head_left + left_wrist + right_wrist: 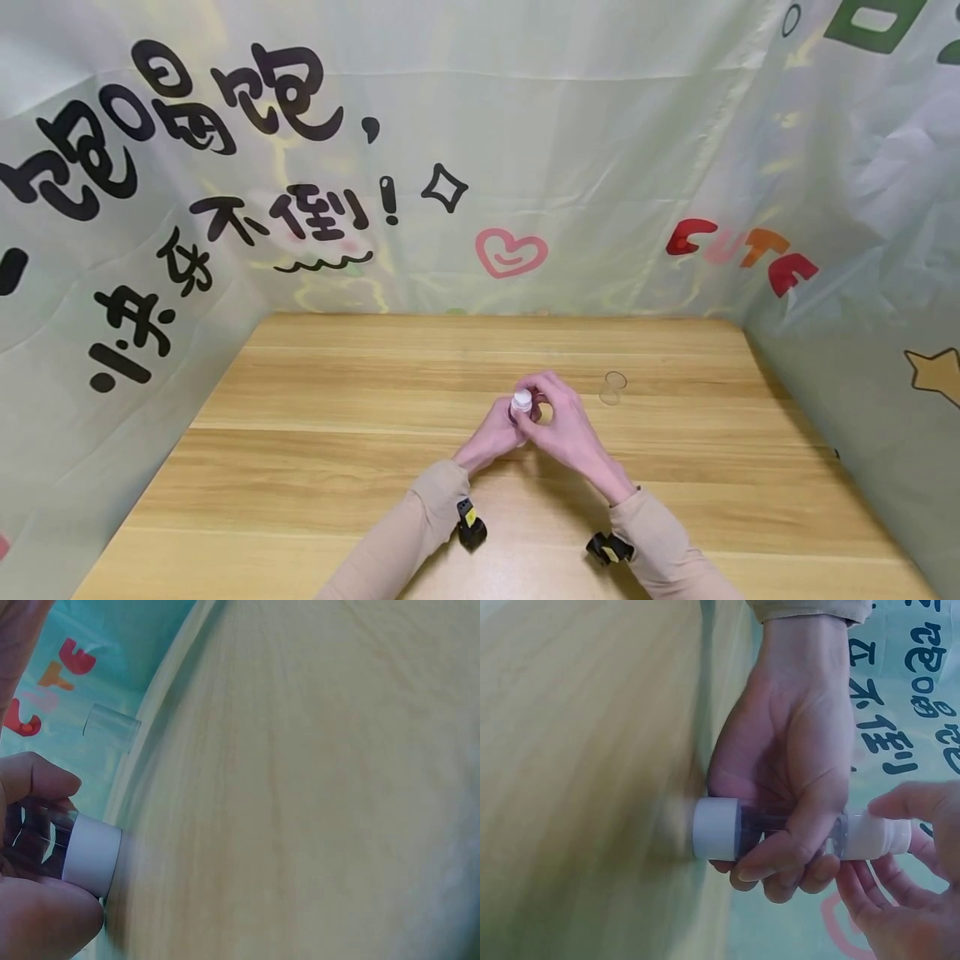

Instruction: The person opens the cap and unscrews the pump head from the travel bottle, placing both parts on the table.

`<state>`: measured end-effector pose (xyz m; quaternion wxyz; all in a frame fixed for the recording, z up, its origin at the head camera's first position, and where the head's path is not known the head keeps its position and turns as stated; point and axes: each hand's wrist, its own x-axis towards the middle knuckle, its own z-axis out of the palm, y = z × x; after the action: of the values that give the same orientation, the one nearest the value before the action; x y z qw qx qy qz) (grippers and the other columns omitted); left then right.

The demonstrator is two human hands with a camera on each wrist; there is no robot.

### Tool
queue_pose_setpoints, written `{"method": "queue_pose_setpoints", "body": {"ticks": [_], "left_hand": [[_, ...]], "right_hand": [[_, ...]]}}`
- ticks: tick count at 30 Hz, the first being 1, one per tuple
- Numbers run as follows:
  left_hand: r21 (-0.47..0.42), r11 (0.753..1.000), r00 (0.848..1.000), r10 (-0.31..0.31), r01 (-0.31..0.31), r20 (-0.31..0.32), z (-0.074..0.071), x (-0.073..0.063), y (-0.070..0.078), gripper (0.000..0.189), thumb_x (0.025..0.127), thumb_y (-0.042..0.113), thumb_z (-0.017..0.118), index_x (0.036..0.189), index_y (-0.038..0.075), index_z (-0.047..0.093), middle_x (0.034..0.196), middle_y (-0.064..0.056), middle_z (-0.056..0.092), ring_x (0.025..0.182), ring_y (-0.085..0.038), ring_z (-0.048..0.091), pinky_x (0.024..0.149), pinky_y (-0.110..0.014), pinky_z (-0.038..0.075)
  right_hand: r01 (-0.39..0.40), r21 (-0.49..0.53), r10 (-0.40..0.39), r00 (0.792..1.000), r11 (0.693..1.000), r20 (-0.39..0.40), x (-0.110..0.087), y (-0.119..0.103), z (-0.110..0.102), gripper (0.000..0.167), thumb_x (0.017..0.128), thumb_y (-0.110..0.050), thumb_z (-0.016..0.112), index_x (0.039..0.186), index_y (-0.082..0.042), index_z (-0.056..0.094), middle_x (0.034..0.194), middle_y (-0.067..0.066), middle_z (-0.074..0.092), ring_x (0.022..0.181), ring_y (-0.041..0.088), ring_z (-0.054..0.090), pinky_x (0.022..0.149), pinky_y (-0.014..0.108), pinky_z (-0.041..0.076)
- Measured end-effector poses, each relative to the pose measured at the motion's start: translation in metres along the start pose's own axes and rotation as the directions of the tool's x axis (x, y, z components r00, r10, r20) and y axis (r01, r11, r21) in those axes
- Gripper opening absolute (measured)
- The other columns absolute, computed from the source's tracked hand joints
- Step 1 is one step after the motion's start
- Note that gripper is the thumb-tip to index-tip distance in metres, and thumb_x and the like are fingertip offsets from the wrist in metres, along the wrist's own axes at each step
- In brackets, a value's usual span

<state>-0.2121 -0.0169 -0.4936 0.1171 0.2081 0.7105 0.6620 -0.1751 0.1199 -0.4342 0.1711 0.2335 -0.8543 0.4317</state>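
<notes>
A small clear bottle (766, 823) with a white base and a white stepped top stands upright between the two hands, above the wooden table. My left hand (784, 765) wraps its fingers and thumb round the clear middle of the bottle. At the upper end, the thumb and fingers of my right hand (562, 425) pinch the white top (522, 402). The white base (94, 855) shows below the left hand in the left wrist view. Behind and right of the hands, a clear cylindrical cap (612, 388) stands on the table.
The wooden table (315, 467) reaches back to a pale printed curtain (585, 150) that encloses it behind and at both sides. A black wrist camera (471, 525) sits on the left sleeve, another camera (609, 548) on the right.
</notes>
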Motion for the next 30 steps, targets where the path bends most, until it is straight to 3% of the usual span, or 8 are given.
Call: {"method": "queue_pose_setpoints", "body": {"ticks": [2,7,9,14,21,26,30], "left_hand": [[-0.003,1.0,1.0,0.0,0.0,0.008,-0.0003,-0.0002,0.0004,0.024,0.078,-0.008,0.058,0.1,-0.016,0.06,0.094,-0.029,0.061,0.08,-0.006,0.052,0.074,-0.018,0.044],[-0.012,1.0,1.0,-0.024,0.025,0.015,-0.0009,0.0001,0.0013,0.032,0.081,-0.007,0.059,0.112,-0.014,0.062,0.111,-0.033,0.064,0.083,-0.005,0.054,0.076,-0.018,0.046],[-0.008,1.0,1.0,-0.023,0.023,0.004,-0.0008,-0.0001,0.0018,0.03,0.08,-0.006,0.06,0.11,-0.014,0.062,0.109,-0.033,0.064,0.083,-0.005,0.054,0.076,-0.018,0.046],[-0.008,1.0,1.0,0.009,-0.009,-0.014,0.0001,-0.0007,0.0022,0.021,0.077,-0.009,0.057,0.096,-0.017,0.059,0.087,-0.026,0.06,0.076,-0.004,0.051,0.072,-0.017,0.042],[0.009,1.0,1.0,0.023,-0.023,-0.014,0.001,0.0002,-0.0003,0.021,0.077,-0.01,0.055,0.096,-0.02,0.057,0.089,-0.031,0.057,0.077,-0.003,0.05,0.076,-0.017,0.042],[0.028,0.999,1.0,0.021,-0.021,-0.019,0.0013,-0.0002,0.0013,0.019,0.077,-0.008,0.056,0.094,-0.016,0.06,0.083,-0.017,0.06,0.076,-0.004,0.051,0.075,-0.018,0.043],[0.018,1.0,1.0,0.004,-0.003,-0.02,0.0006,-0.0014,0.0024,0.025,0.077,-0.009,0.056,0.101,-0.015,0.063,0.089,-0.019,0.064,0.078,-0.005,0.052,0.073,-0.018,0.045]], "right_hand": [[0.004,0.0,-0.004,1.0,1.0,0.004,0.0,-0.0002,0.0,0.036,0.076,0.001,0.078,0.11,-0.004,0.066,0.106,0.008,0.066,0.097,0.023,0.064,0.086,0.043,0.057],[-0.037,0.001,0.037,0.999,0.999,-0.005,-0.0004,-0.0011,0.0002,0.038,0.077,-0.001,0.08,0.112,-0.005,0.065,0.104,0.008,0.065,0.094,0.02,0.063,0.083,0.04,0.057],[-0.037,0.004,0.037,0.999,0.999,-0.003,-0.0006,-0.0015,0.0,0.039,0.076,0.002,0.079,0.112,-0.005,0.065,0.104,0.008,0.065,0.094,0.02,0.064,0.083,0.038,0.058],[-0.006,0.006,0.006,1.0,1.0,0.008,-0.0009,-0.0023,-0.0006,0.041,0.075,0.001,0.079,0.113,-0.003,0.065,0.107,0.009,0.065,0.098,0.022,0.064,0.086,0.041,0.057],[0.011,-0.004,-0.011,1.0,1.0,0.009,-0.0003,-0.002,-0.0003,0.038,0.074,0.005,0.076,0.11,-0.004,0.066,0.108,0.009,0.066,0.099,0.024,0.065,0.086,0.043,0.057],[-0.008,0.006,0.008,1.0,1.0,0.001,-0.0009,-0.0014,0.0007,0.038,0.075,0.003,0.078,0.111,-0.003,0.066,0.109,0.01,0.066,0.1,0.026,0.066,0.089,0.045,0.056],[-0.037,0.017,0.037,0.999,0.999,-0.018,-0.001,-0.0013,0.0013,0.038,0.076,0.001,0.08,0.111,-0.003,0.066,0.106,0.01,0.066,0.095,0.023,0.065,0.085,0.038,0.058]]}}
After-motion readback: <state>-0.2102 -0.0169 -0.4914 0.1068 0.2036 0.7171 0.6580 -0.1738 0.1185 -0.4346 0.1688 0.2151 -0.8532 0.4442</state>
